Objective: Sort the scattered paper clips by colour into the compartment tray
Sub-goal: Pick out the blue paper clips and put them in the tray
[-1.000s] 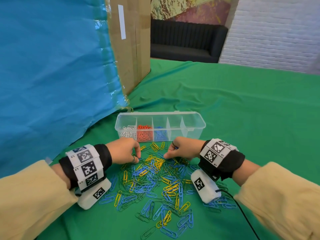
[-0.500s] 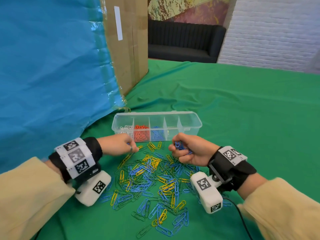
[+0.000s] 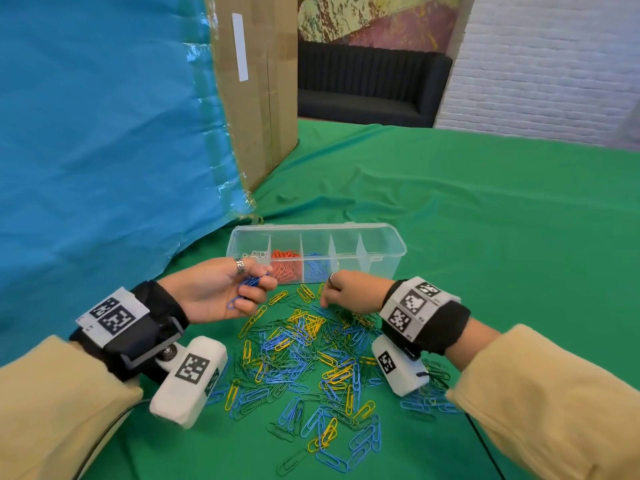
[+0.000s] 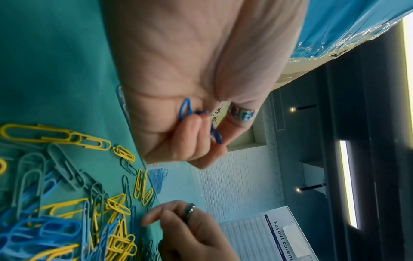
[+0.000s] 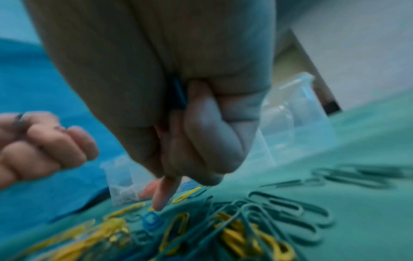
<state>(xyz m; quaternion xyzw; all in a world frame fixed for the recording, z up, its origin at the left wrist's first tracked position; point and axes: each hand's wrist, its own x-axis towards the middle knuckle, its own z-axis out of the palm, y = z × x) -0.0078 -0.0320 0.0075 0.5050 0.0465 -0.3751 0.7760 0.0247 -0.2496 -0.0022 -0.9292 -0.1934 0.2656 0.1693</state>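
A table under a wrinkled green cloth [image 3: 450,209] carries everything. The clear compartment tray [image 3: 388,252] stands on it, with a loose scatter of blue, yellow and green paper clips [image 3: 304,355] just before the tray. A tall cardboard box [image 3: 256,98] stands behind the tray, to its left.

The compartment tray [image 3: 388,252] is sitting on the worktop [image 3: 485,237], behind the scattered paper clips [image 3: 311,358]. A cardboard box [image 3: 256,91] is standing behind it to the left, a sofa [image 3: 367,88] lying beyond.
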